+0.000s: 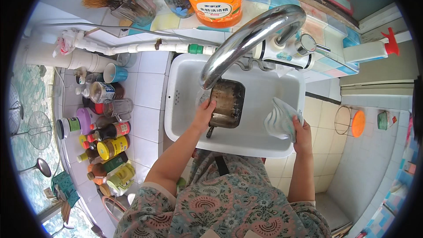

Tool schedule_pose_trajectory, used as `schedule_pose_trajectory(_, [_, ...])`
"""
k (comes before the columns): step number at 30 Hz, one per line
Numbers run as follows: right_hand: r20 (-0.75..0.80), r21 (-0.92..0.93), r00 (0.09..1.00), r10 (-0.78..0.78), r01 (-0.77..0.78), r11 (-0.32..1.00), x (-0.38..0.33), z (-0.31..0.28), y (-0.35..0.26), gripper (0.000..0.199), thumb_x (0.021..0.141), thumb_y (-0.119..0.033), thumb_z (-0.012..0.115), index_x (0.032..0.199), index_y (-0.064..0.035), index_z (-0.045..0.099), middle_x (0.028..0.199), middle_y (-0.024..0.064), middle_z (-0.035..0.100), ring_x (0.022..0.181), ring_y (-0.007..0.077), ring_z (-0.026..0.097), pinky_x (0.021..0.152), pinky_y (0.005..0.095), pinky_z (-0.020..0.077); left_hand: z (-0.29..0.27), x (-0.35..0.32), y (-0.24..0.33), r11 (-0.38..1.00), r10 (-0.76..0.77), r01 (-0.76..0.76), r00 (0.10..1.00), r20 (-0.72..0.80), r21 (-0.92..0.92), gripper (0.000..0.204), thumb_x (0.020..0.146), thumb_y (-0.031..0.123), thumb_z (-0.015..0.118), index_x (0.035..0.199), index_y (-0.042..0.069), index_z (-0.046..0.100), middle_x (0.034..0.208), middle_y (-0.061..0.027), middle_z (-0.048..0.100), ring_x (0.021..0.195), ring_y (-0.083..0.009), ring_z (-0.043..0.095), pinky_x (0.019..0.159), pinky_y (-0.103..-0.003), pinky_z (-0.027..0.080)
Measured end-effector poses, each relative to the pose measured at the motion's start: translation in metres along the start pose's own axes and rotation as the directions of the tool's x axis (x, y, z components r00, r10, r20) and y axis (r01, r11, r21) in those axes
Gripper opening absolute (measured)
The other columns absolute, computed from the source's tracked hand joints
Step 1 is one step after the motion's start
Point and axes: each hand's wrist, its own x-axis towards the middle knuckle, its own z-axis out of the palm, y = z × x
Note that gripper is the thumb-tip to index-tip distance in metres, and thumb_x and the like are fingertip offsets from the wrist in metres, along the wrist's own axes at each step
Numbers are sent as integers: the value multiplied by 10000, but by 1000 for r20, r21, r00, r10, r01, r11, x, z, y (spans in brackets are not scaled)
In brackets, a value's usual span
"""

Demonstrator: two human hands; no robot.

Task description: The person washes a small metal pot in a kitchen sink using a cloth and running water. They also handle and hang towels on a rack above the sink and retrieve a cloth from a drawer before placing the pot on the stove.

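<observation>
Pan [232,101] is held in the sink [260,86], left of centre, by the spout of the tap [241,42]; whether it is rested on the basin floor can't be told. Its left edge is gripped by the left hand [204,113], thumb over the rim, probably so most of the face is left uncovered and the pan is kept steady. Cloth [282,119], white with grey-green stripes, is pinched by one end in the right hand [302,137] and left hanging, well apart from the pan; likely held there so the pan isn't covered. Pan looks squarish, round-cornered, metal; face brownish and streaked, far and right margins blackened and patchy. Soap [213,0] is set on the ledge behind, presumably to be kept within reach.
</observation>
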Motion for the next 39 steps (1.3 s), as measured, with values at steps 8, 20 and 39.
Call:
schedule_pose_trajectory(8, [-35,-2,996,-86,86,996,-1,-26,-22,333,896,-246,569,1048,50,576,916,70,626,799,118,581,717,245,469,25,-2,0,856,-153,212,975,162,-471,362,907,297,528,1173,53,495,1115,-76,579,1030,-202,561,904,-369,458])
schedule_pose_trajectory(20, [-17,-39,999,-49,48,998,0,-14,-24,341,901,-235,559,1073,60,564,941,79,629,824,122,588,731,248,474,20,-50,-5,145,134,-330,941,312,933,236,805,161,575,991,34,502,833,-183,624,791,-354,605,673,-430,466])
schedule_pose_trajectory(39, [162,-123,987,-14,34,992,-1,29,-16,354,896,-239,569,1103,48,562,1002,75,622,888,127,574,790,255,452,-63,-70,-5,-464,72,-513,791,608,722,118,727,118,532,844,125,550,802,-27,612,829,-194,610,766,-313,437])
